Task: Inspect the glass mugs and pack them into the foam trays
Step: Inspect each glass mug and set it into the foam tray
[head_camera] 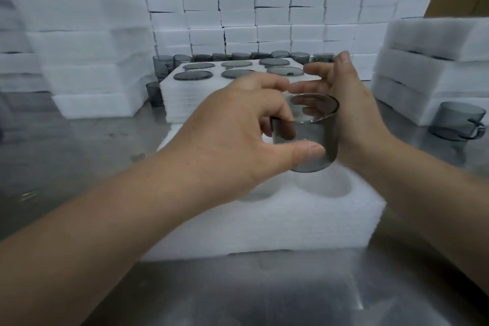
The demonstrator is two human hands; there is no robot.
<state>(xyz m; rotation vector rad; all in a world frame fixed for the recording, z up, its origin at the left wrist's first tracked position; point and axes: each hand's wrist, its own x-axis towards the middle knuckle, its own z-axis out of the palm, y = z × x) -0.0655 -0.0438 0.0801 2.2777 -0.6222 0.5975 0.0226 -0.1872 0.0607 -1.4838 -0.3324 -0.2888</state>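
Hovering just above the near foam tray [264, 222], a smoky grey glass mug [309, 140] is held upright over one of the tray's round pockets [324, 184]. The mug is clamped by the left hand [232, 130]: the thumb [307, 149] is pressed on the near wall, and the fingers are curled round the far side by the rim. The right hand [352, 114] is laid against the mug's right and far side, its fingers stretched almost straight behind the rim and its thumb raised, so no grip is formed by it.

The tray is set on a steel desk [79, 145]. Behind it a second tray [190, 103] is seen, with seated mugs [193, 75] sunk in its pockets, rims about level with the foam. A row of loose mugs [299, 57] is lined up behind that, before a wall of white foam blocks [272, 8]. A lone mug [455, 124] with a handle is stood at the right, just beside a right foam stack [423, 69]; a left foam stack [87, 69] is piled opposite.
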